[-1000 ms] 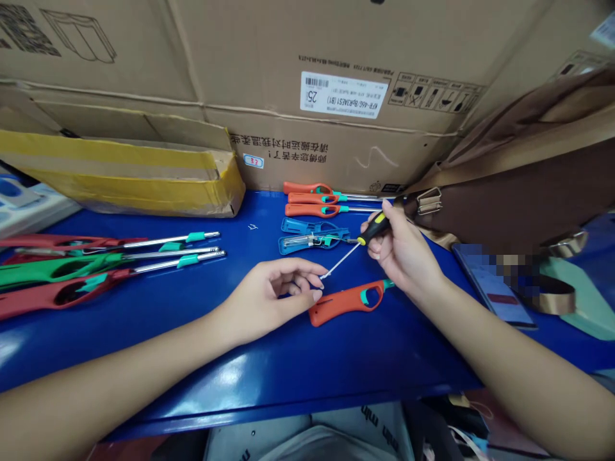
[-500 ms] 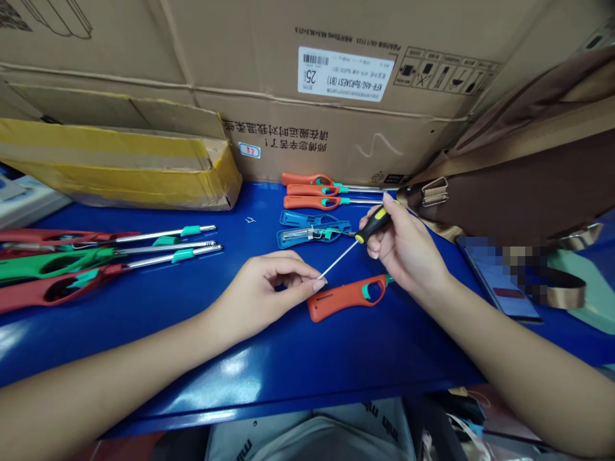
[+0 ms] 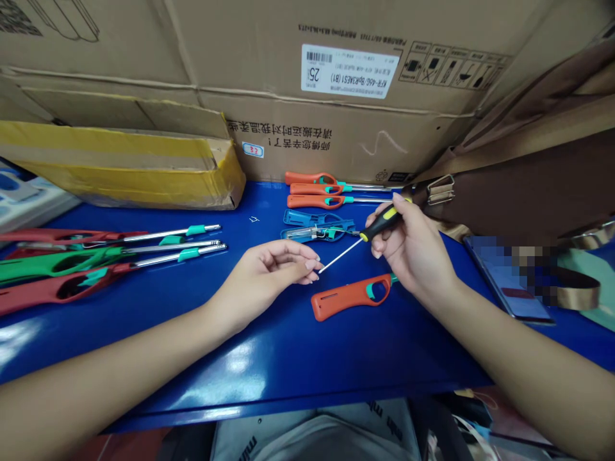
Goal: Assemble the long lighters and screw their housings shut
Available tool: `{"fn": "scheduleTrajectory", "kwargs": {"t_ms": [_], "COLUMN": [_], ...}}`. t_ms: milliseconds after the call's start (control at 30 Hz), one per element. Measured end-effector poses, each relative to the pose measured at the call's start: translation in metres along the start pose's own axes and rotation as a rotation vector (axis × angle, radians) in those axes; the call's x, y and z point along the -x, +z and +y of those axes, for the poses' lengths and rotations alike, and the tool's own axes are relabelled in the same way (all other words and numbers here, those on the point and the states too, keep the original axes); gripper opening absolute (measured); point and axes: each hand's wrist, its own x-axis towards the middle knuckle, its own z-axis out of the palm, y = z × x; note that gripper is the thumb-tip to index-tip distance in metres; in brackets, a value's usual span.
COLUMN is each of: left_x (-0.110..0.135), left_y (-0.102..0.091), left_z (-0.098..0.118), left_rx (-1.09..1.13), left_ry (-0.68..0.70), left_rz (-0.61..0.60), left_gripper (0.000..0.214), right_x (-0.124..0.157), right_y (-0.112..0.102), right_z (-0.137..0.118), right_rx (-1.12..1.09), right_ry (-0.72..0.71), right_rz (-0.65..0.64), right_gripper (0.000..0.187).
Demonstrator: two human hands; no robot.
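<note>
A screwdriver [image 3: 384,222] with a black and yellow handle is held in my right hand [image 3: 414,240], its thin shaft slanting down to the left. By its tip is my left hand [image 3: 273,275], thumb and fingers pinched together; whatever lies between them is too small to make out. Below the shaft lies an orange lighter [image 3: 343,299] with a green trigger. An opened blue lighter [image 3: 307,234] shows its inner parts behind my hands. Several orange lighters [image 3: 314,202] with metal tubes lie farther back.
Red and green lighters [image 3: 72,262] lie at the left of the blue table [image 3: 269,358]. A yellow-taped carton [image 3: 144,173] and a large cardboard box [image 3: 269,70] stand behind. To the right are a phone [image 3: 509,282] and a brown bag [image 3: 519,198]. Small white pieces [image 3: 254,219] lie mid-table.
My left fingers have drawn slightly back from the screwdriver tip, which now shows clear of the thumb. The whole view has shifted a little; the right hand keeps its grip.
</note>
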Motion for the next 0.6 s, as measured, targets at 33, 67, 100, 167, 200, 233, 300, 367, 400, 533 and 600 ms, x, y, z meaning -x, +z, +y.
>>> {"fn": "scheduleTrajectory", "kwargs": {"t_ms": [33, 67, 100, 167, 200, 233, 300, 367, 400, 533, 600], "left_x": [-0.0005, -0.0009, -0.0012, -0.0015, -0.0016, -0.0016, -0.0016, -0.0016, -0.0017, -0.0025, -0.0028], "left_y": [-0.0001, -0.0003, -0.0004, -0.0006, -0.0007, -0.0007, -0.0006, -0.0006, -0.0006, -0.0006, -0.0004], "left_z": [-0.0008, -0.0013, -0.0016, -0.0014, -0.0011, -0.0007, -0.0003, -0.0004, -0.0007, -0.0012, -0.0008], "left_rx": [0.043, 0.079, 0.106, 0.143, 0.156, 0.168, 0.19, 0.211, 0.22, 0.235, 0.232], "left_ry": [-0.013, -0.023, -0.031, -0.042, -0.049, -0.055, -0.068, -0.077, -0.079, -0.085, -0.09], "left_rz": [-0.002, -0.003, -0.004, -0.003, -0.001, 0.001, 0.009, 0.013, 0.014, 0.015, 0.018], "left_gripper": [0.021, 0.021, 0.022, 0.024, 0.025, 0.026, 0.028, 0.028, 0.028, 0.024, 0.023], "right_x": [0.0001, 0.0001, 0.0, -0.0001, -0.0001, 0.0001, 0.0008, 0.0017, 0.0023, 0.004, 0.0049], "right_y": [-0.0001, -0.0002, -0.0002, -0.0003, -0.0001, 0.0, 0.0005, 0.0009, 0.001, 0.0013, 0.0017], "right_z": [0.0001, 0.0001, 0.0001, 0.0001, 0.0001, 0.0002, 0.0005, 0.0009, 0.0011, 0.0008, 0.0002], "right_rx": [-0.002, -0.005, -0.008, -0.005, -0.002, 0.002, 0.005, 0.004, 0.004, 0.014, 0.013], "right_ry": [-0.014, -0.028, -0.041, -0.061, -0.067, -0.071, -0.075, -0.073, -0.074, -0.085, -0.089], "right_rz": [0.009, 0.02, 0.031, 0.046, 0.047, 0.044, 0.037, 0.033, 0.033, 0.02, 0.017], "right_gripper": [0.037, 0.035, 0.034, 0.031, 0.031, 0.03, 0.029, 0.029, 0.029, 0.033, 0.033]}}
